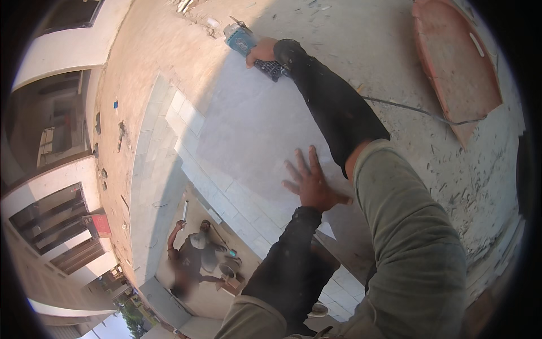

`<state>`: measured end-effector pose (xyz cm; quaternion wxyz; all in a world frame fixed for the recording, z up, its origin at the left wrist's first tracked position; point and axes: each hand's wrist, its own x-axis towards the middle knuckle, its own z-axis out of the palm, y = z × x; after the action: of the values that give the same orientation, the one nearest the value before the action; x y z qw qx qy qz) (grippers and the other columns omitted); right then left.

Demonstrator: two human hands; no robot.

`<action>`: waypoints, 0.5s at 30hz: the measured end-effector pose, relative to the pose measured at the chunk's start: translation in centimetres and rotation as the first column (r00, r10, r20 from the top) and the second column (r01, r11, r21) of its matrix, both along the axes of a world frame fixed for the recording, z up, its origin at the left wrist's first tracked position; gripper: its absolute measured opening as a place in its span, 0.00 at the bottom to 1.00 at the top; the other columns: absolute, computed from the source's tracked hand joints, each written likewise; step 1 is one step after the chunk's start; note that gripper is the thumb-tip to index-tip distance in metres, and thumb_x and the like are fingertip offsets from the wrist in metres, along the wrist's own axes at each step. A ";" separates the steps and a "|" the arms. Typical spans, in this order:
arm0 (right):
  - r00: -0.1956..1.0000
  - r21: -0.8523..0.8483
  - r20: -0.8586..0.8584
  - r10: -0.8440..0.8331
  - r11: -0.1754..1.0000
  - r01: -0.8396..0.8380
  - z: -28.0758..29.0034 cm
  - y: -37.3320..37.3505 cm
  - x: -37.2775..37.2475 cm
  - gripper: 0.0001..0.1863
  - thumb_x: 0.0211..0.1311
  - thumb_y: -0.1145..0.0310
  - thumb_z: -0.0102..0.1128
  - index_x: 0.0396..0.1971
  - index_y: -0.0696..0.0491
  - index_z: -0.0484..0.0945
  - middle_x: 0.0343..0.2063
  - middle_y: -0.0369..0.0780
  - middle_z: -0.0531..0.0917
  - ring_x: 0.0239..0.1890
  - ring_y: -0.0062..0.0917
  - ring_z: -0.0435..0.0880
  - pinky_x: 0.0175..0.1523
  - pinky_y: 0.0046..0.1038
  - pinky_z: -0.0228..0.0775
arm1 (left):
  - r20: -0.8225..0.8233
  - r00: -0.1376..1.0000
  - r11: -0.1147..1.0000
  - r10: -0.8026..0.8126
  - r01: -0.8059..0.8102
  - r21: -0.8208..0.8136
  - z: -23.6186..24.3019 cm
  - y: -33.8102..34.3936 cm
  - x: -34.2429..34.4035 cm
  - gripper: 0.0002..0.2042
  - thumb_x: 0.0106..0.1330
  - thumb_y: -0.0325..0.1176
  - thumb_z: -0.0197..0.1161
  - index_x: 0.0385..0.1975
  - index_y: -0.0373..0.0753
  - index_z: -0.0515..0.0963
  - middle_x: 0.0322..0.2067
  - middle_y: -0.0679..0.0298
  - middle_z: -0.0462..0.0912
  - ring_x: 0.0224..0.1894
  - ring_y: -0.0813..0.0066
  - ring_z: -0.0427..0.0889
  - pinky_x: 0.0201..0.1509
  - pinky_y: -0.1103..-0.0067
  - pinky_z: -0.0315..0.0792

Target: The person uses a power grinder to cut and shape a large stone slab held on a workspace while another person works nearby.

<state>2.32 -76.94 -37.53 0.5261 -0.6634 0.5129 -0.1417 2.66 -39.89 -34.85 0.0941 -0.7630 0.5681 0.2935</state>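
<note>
My right hand (263, 51) is wrapped round the body of a teal and black angle grinder (241, 43) at the far edge of a large grey slab (248, 107). The grinder's disc and guard are at its far end, too small to make out well. Lower down, my left hand (314, 183) lies flat on the slab with its fingers spread and holds nothing. Black sleeves cover both forearms. A dark cord (406, 107) runs rightward from behind my right forearm.
A broken reddish plastic shell (454, 62) lies at the far right on dusty ground. Pale tiles (226, 192) border the slab on the left. A co-worker (192, 254) sits low at the left with a long tool in one hand. Debris (197, 8) lies beyond the grinder.
</note>
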 end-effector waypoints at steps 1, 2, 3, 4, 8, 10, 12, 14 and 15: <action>1.000 -0.001 0.005 -0.005 1.000 0.005 -0.2 0.2 -0.2 0.34 0.37 0.47 0.74 0.38 0.62 0.85 0.36 0.49 0.87 0.36 0.39 0.86 0.42 0.35 0.75 | 0.005 1.000 1.000 -0.005 0.005 0.011 0.1 0.0 0.0 0.81 0.17 0.53 0.89 0.77 0.49 0.37 0.77 0.45 0.31 0.76 0.27 0.26 0.66 0.27 0.34; 1.000 -0.001 0.009 -0.011 1.000 0.011 -0.4 0.6 -0.5 0.35 0.37 0.46 0.74 0.39 0.62 0.85 0.38 0.50 0.87 0.38 0.39 0.86 0.44 0.35 0.76 | 0.009 1.000 1.000 -0.011 0.011 0.022 0.2 -0.1 -0.1 0.82 0.17 0.53 0.89 0.77 0.49 0.36 0.77 0.45 0.31 0.76 0.27 0.26 0.65 0.27 0.35; 1.000 -0.003 0.014 -0.010 1.000 0.010 -0.5 1.1 -0.6 0.36 0.36 0.45 0.73 0.40 0.61 0.86 0.40 0.50 0.87 0.40 0.39 0.86 0.45 0.35 0.76 | 0.015 1.000 0.999 -0.010 0.010 0.033 0.3 -0.1 -0.1 0.82 0.17 0.54 0.89 0.77 0.50 0.35 0.77 0.45 0.31 0.76 0.27 0.26 0.65 0.27 0.35; 1.000 -0.027 0.014 -0.009 1.000 0.010 -0.5 1.6 -0.9 0.35 0.36 0.47 0.74 0.39 0.62 0.85 0.38 0.50 0.87 0.38 0.39 0.86 0.44 0.35 0.76 | 0.040 0.999 0.999 -0.026 0.024 0.036 0.2 -0.1 0.0 0.82 0.17 0.55 0.88 0.77 0.50 0.34 0.77 0.45 0.31 0.76 0.28 0.26 0.65 0.27 0.36; 0.998 -0.033 0.036 -0.051 0.998 0.053 -0.4 4.1 -2.4 0.33 0.37 0.50 0.76 0.37 0.65 0.85 0.35 0.50 0.87 0.35 0.38 0.85 0.43 0.35 0.75 | 0.066 0.997 0.996 -0.039 0.033 0.088 1.2 -0.5 0.1 0.83 0.18 0.58 0.88 0.77 0.50 0.32 0.77 0.46 0.30 0.76 0.29 0.25 0.65 0.27 0.37; 0.994 -0.049 0.042 -0.104 0.993 0.106 -0.4 5.9 -3.6 0.33 0.37 0.51 0.76 0.36 0.66 0.85 0.34 0.50 0.86 0.35 0.38 0.85 0.44 0.35 0.75 | 0.041 0.998 0.994 -0.038 0.033 0.103 1.6 -0.7 -0.1 0.83 0.18 0.57 0.88 0.77 0.50 0.31 0.77 0.46 0.29 0.76 0.29 0.24 0.66 0.28 0.36; 0.989 -0.124 0.047 -0.141 0.981 0.146 -0.4 7.8 -4.4 0.33 0.36 0.51 0.77 0.35 0.66 0.85 0.33 0.51 0.86 0.34 0.38 0.85 0.44 0.35 0.75 | 0.029 0.999 0.996 -0.030 0.027 0.086 1.3 -0.5 -0.1 0.84 0.16 0.56 0.89 0.77 0.51 0.32 0.77 0.45 0.28 0.75 0.29 0.23 0.66 0.29 0.34; 0.995 -0.060 0.017 -0.099 0.993 0.100 -0.2 9.1 -5.3 0.35 0.35 0.49 0.77 0.37 0.67 0.85 0.36 0.52 0.87 0.38 0.39 0.86 0.46 0.34 0.76 | 0.032 0.999 0.995 -0.037 0.034 0.093 1.4 -0.5 -0.3 0.84 0.17 0.56 0.88 0.77 0.51 0.31 0.77 0.46 0.28 0.75 0.29 0.22 0.66 0.29 0.34; 0.997 -0.025 0.005 -0.075 0.997 0.075 0.1 9.9 -5.6 0.37 0.35 0.48 0.77 0.38 0.67 0.85 0.38 0.52 0.87 0.40 0.40 0.87 0.47 0.34 0.77 | 0.036 0.999 0.995 -0.039 0.035 0.098 1.5 -0.4 -0.3 0.84 0.17 0.57 0.88 0.77 0.51 0.30 0.77 0.46 0.27 0.76 0.30 0.22 0.66 0.29 0.34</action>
<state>-3.30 -67.07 -37.44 0.5130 -0.6498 0.5347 -0.1693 2.35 -40.31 -33.37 0.1475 -0.7522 0.5653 0.3048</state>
